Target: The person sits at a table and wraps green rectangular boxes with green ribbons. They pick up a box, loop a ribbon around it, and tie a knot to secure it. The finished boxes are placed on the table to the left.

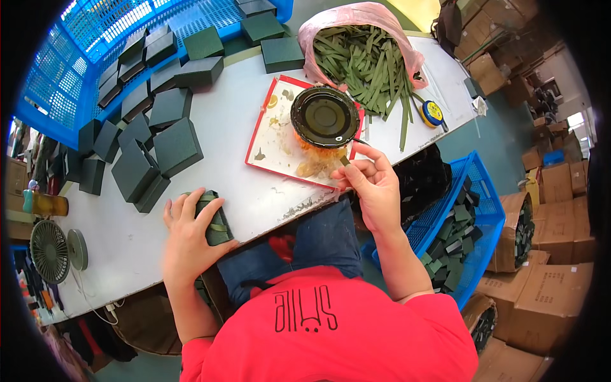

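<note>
At the near table edge, my left hand (189,234) is wrapped over a small dark green box (217,230) with a lighter green ribbon across it. My right hand (377,191) pinches the end of a short green ribbon strip (344,160) between thumb and fingers. That strip is just beside a black round dish (324,116), whose base is crusted with amber, glue-like residue. Beneath the dish is a stained white board with a red rim (259,132). The far part of the strip is hard to make out.
Many dark green boxes (176,146) cover the table's left side, near a blue crate (60,83). A pink bag of green ribbon strips (366,63) and a yellow-blue round tin (432,113) are at the far right. A small fan (49,251) stands left; a blue crate of green pieces (485,219) sits below right.
</note>
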The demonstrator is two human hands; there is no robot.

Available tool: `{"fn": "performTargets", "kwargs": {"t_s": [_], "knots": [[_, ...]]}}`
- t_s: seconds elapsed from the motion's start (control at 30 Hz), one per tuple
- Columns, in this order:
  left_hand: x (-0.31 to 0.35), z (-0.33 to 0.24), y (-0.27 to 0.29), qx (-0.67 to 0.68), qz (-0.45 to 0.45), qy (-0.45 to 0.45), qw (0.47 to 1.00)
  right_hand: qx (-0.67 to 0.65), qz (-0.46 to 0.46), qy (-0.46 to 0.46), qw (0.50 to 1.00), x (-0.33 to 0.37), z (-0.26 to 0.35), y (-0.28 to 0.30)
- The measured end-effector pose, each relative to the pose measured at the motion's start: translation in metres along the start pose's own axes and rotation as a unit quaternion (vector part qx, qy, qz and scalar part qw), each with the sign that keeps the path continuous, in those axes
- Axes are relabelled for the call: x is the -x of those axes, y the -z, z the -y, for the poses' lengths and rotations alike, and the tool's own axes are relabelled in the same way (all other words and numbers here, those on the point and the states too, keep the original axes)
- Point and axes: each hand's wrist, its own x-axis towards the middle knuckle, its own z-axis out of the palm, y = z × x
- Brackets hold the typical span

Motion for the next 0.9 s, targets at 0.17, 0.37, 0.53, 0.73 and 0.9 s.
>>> {"fn": "performTargets", "kwargs": {"t_s": [0.17,0.37,0.53,0.73,0.9], "knots": [[0.000,-0.004,-0.012,-0.004,-0.029,-0.016,0.999,0.003,-0.038,-0.073,0.997,-0.009,-0.009,0.004],[0.000,-0.003,-0.012,0.003,-0.025,-0.016,1.000,-0.090,-0.020,-0.092,0.992,-0.015,-0.013,-0.003],[0.000,-0.003,-0.011,-0.001,-0.022,-0.006,1.000,-0.084,-0.016,-0.087,0.993,-0.021,-0.018,-0.004],[-0.001,-0.005,-0.010,0.014,-0.024,0.009,1.000,-0.068,-0.041,-0.083,0.993,-0.022,-0.016,-0.008],[-0.002,-0.004,-0.009,0.018,-0.029,0.001,0.999,-0.052,-0.055,-0.080,0.994,-0.025,-0.017,-0.010]]}}
